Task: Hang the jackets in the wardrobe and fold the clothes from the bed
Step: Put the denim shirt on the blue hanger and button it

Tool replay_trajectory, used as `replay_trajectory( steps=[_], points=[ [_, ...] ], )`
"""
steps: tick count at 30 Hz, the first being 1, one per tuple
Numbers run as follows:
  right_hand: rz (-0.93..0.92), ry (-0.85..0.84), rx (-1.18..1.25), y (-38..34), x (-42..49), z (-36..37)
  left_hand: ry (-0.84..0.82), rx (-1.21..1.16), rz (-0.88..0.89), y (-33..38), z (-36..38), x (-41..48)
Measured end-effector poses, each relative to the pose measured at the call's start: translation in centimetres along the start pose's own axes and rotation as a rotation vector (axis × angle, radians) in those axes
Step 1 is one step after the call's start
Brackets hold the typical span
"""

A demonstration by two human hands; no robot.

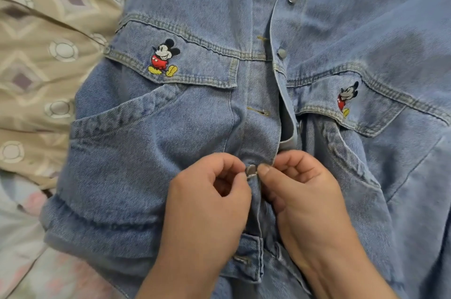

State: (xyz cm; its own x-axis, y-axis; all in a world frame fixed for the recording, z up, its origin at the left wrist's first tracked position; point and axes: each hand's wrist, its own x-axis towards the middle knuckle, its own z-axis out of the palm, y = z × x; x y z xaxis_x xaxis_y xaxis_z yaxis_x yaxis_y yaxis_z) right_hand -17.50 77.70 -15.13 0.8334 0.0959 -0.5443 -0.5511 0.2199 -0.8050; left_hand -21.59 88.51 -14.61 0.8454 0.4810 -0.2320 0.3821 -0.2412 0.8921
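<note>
A light blue denim jacket (151,152) lies front-up on the bed and fills most of the view. Each chest pocket flap carries an embroidered cartoon mouse. Its front stands partly unbuttoned, with metal buttons along the right placket. My left hand (205,203) pinches the left placket edge beside a metal button (251,171) low on the front. My right hand (310,196) pinches the right placket at that same button, thumb tip touching it. The two hands meet at the button.
A beige bedcover (44,54) with diamond and circle patterns lies to the left of the jacket. A pale floral sheet (31,262) shows at the lower left. The jacket's right sleeve spreads toward the right edge.
</note>
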Motion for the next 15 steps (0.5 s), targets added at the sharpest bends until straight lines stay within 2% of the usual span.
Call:
replay_trajectory(
  steps=[3,7,12,15],
  points=[
    [-0.072,0.035,-0.121,-0.19,-0.06,0.24,-0.005,-0.041,-0.058,0.03,-0.07,0.27],
    [-0.116,-0.013,-0.207,-0.36,-0.18,0.33,-0.100,-0.117,-0.174,0.20,-0.46,0.73],
    [-0.081,-0.055,-0.230,-0.27,-0.13,0.27,-0.074,-0.096,-0.173,0.46,-0.37,0.66],
    [-0.069,-0.054,-0.370,-0.70,-0.33,0.21,-0.037,-0.099,-0.150,0.38,-0.30,0.60]
  ],
)
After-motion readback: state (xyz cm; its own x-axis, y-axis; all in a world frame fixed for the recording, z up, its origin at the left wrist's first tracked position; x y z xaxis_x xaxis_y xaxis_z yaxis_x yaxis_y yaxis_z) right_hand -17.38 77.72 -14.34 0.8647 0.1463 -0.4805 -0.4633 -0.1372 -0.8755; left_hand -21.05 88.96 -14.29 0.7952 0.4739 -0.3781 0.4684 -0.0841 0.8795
